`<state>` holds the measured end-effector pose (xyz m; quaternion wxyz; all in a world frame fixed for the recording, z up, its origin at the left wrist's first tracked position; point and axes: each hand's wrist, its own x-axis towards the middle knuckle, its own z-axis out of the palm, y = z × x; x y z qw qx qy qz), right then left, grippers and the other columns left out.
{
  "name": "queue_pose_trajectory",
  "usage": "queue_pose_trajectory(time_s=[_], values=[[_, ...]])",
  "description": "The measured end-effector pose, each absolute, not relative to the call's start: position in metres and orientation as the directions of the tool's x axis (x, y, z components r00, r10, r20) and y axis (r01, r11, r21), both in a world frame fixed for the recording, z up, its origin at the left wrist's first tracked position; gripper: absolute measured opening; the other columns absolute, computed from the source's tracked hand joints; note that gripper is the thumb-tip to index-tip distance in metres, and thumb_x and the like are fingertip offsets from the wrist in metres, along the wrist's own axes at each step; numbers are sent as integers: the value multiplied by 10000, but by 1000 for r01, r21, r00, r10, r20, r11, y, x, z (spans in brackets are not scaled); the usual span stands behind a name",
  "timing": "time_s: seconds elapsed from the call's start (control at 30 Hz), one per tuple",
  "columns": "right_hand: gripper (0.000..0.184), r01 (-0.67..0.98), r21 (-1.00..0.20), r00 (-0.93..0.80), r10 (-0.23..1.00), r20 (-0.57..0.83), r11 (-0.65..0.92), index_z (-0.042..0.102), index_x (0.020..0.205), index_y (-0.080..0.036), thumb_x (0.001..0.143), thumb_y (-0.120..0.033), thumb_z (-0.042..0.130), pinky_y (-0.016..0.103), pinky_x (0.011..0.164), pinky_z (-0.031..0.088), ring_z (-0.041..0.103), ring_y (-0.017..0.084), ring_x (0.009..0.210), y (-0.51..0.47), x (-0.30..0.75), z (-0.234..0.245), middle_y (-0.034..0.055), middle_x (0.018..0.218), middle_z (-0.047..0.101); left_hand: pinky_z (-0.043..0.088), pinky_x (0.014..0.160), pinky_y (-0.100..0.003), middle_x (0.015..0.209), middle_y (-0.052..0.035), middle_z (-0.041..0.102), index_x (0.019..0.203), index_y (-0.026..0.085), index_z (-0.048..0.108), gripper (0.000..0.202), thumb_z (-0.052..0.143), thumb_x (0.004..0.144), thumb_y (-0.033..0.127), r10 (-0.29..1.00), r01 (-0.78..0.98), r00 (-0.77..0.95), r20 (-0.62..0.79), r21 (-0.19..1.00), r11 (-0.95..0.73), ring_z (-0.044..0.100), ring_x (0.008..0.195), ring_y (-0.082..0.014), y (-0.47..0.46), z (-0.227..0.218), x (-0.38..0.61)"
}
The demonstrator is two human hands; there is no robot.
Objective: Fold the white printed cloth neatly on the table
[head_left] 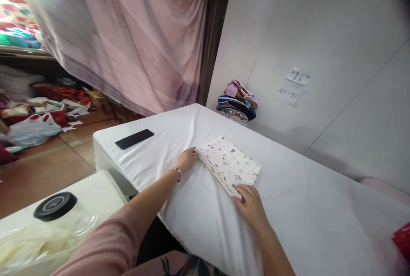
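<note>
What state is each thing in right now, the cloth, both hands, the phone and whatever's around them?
Printed cloth: folded in layers, lying flat
Left hand: gripping the cloth's left corner
Right hand: gripping its near corner
Phone: lying flat, screen dark
White table cover: spread, slightly wrinkled
Pink curtain: hanging
Fabric pile: stacked by the wall

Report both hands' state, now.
Left hand: closed, pinching the folded white printed cloth at its left corner.
Right hand: closed on that cloth's near corner.
</note>
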<state>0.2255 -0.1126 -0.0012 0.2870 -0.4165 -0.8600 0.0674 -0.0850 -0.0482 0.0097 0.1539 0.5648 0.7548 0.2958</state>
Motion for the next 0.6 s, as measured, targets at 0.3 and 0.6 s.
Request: queue_pose_trajectory(time_s=[0.3, 0.6], values=[[312, 704, -323, -490, 762, 424, 633, 574, 1005, -225, 701, -181, 519, 386, 858, 398, 529, 220, 952, -119, 221, 3, 55, 1014, 597, 431, 676, -255, 925, -13, 668, 965, 245, 637, 277, 454, 757, 263, 952, 762, -299, 63, 617, 199, 597, 832, -178, -32, 11, -88], [248, 684, -339, -489, 751, 443, 646, 602, 891, -225, 686, -151, 482, 360, 800, 423, 554, 209, 872, -115, 222, 2, 44, 923, 615, 445, 711, -271, 958, -26, 668, 953, 239, 640, 291, 432, 752, 209, 935, 750, -348, 67, 618, 235, 596, 876, -194, -31, 9, -85]])
